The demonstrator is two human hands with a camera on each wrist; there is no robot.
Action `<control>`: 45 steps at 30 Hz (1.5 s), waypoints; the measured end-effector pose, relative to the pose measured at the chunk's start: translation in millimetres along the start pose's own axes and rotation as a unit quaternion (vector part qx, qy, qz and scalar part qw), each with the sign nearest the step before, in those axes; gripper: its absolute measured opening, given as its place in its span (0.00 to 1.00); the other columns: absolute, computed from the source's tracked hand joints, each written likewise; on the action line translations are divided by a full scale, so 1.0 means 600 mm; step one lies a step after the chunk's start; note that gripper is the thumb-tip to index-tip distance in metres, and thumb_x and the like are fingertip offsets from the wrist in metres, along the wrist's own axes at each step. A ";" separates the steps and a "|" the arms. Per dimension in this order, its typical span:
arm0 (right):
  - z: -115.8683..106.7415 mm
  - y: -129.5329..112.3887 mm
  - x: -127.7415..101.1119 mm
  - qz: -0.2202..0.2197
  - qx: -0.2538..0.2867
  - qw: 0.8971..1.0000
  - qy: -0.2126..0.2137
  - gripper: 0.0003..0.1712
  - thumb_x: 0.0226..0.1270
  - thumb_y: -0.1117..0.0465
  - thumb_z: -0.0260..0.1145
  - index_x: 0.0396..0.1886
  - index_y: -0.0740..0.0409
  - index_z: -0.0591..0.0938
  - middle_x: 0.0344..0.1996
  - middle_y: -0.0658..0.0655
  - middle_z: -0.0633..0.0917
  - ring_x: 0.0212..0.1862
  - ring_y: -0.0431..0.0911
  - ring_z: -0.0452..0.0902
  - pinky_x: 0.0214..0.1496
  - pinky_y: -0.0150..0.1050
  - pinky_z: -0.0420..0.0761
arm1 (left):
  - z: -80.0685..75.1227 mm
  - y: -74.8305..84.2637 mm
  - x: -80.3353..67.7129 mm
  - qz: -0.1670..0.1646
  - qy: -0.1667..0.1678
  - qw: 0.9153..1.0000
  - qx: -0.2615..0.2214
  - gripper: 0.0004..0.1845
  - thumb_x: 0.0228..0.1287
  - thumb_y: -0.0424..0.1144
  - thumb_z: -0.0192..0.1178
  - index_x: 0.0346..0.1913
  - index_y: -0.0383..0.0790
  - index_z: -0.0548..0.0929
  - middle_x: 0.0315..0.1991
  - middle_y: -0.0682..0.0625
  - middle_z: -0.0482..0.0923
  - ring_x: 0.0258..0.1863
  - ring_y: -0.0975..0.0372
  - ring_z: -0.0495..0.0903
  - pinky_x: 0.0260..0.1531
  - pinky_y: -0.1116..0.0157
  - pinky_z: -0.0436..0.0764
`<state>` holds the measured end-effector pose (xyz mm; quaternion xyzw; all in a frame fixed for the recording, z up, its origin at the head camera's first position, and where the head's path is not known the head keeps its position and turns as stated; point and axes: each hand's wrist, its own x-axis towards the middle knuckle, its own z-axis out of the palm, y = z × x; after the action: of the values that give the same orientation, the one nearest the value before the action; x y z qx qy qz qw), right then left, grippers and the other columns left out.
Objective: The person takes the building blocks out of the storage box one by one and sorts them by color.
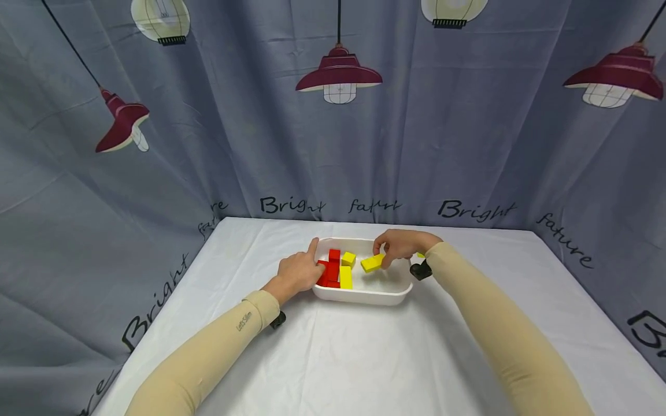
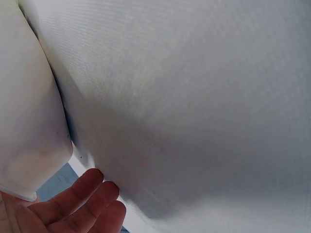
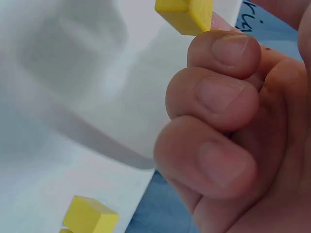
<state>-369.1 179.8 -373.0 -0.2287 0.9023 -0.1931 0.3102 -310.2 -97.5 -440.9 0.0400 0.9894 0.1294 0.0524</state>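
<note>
Right now the right hand [image 1: 398, 245] has its grip clamped on a yellow block [image 1: 372, 263]: thumb and fingertips pinch its right end, and the block hangs above the floor of the white tray [image 1: 364, 293], right of centre. Its long axis runs roughly left-right, tilted up a little toward the hand. In the right wrist view the same block [image 3: 186, 13] sits past the curled fingers [image 3: 214, 97].

The left hand [image 1: 299, 271] rests on the tray's left rim, fingers loose and holding nothing, index finger stretched along the far-left corner. It touches or nearly touches the red blocks [image 1: 330, 270]; hard to tell at this size.

Layout in the tray:
- red blocks packed against the left wall
- one yellow block standing on edge [image 1: 346, 277], just right of the red ones
- a small yellow cube [image 1: 348, 258] behind it
- open floor on the right half, directly under the held block

The right hand is the nearer one to that open room. The tray sits mid-tabletop [image 1: 364, 358], well away from every edge.
</note>
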 end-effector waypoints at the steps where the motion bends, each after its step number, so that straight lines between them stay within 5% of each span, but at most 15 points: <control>1: 0.000 0.001 -0.004 -0.001 0.003 1.000 0.002 0.17 0.60 0.60 0.74 0.48 0.51 0.80 0.28 0.52 0.74 0.18 0.41 0.57 0.22 0.32 0.61 | 0.001 -0.001 0.000 -0.001 -0.002 1.000 0.000 0.41 0.69 0.52 0.48 0.81 0.51 0.48 0.46 0.44 0.84 0.35 0.55 0.80 0.41 0.53 0.81; 11: -0.009 0.020 -0.031 0.001 0.010 0.999 0.035 0.16 0.59 0.58 0.74 0.47 0.49 0.81 0.28 0.52 0.74 0.30 0.44 0.68 0.28 0.35 0.65 | 0.006 -0.003 -0.002 0.007 0.010 1.000 0.008 0.40 0.69 0.52 0.47 0.81 0.49 0.50 0.48 0.44 0.84 0.37 0.54 0.81 0.40 0.53 0.81; 19: -0.027 0.048 -0.054 -0.009 0.026 0.998 0.062 0.19 0.59 0.57 0.74 0.49 0.51 0.80 0.24 0.52 0.72 0.20 0.42 0.63 0.26 0.35 0.67 | 0.004 -0.002 -0.002 0.007 0.010 1.000 0.006 0.40 0.70 0.52 0.47 0.81 0.49 0.50 0.46 0.45 0.84 0.37 0.54 0.81 0.40 0.53 0.81; 32: -0.049 0.107 -0.087 0.025 0.058 0.991 0.114 0.25 0.60 0.54 0.73 0.56 0.55 0.78 0.28 0.54 0.73 0.26 0.45 0.67 0.26 0.37 0.67 | 0.002 -0.001 0.000 0.004 0.010 1.000 0.009 0.39 0.70 0.52 0.47 0.81 0.50 0.49 0.47 0.45 0.84 0.38 0.54 0.81 0.41 0.53 0.81; 45: -0.048 0.181 -0.111 0.074 0.092 0.981 0.153 0.26 0.65 0.52 0.71 0.59 0.55 0.75 0.31 0.60 0.75 0.20 0.43 0.59 0.23 0.36 0.63 | 0.005 -0.001 -0.002 0.005 0.012 1.000 0.008 0.40 0.70 0.53 0.47 0.81 0.50 0.49 0.46 0.46 0.84 0.38 0.55 0.81 0.40 0.53 0.81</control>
<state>-372.5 310.5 -373.9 -0.0999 0.9318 -0.2849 0.2016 -309.0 -97.3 -443.6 0.0436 0.9908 0.1217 0.0400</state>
